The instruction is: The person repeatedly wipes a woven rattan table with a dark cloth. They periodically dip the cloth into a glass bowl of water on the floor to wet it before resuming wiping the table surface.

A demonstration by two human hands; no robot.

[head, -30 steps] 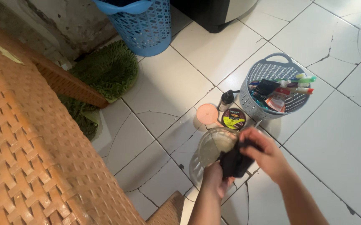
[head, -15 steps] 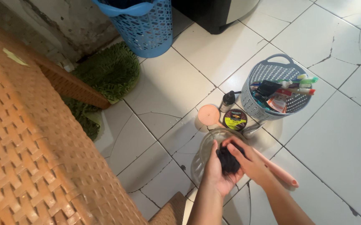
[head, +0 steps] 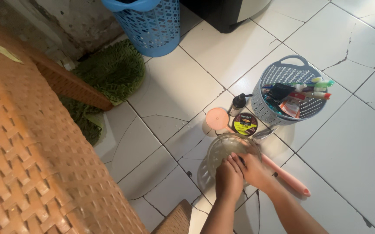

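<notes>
Here, low in the frame's centre, the left hand [head: 228, 177] and right hand [head: 252, 170] press together inside a clear glass bowl [head: 222, 149]; whether they grip anything, I cannot tell. Pushed sideways, the bowl could skid across the glossy tile [head: 183, 86].

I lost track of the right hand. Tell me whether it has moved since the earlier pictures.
Yes. The right hand has drawn in leftward, away from the grey basket, to meet the left hand at the clear bowl.
</notes>
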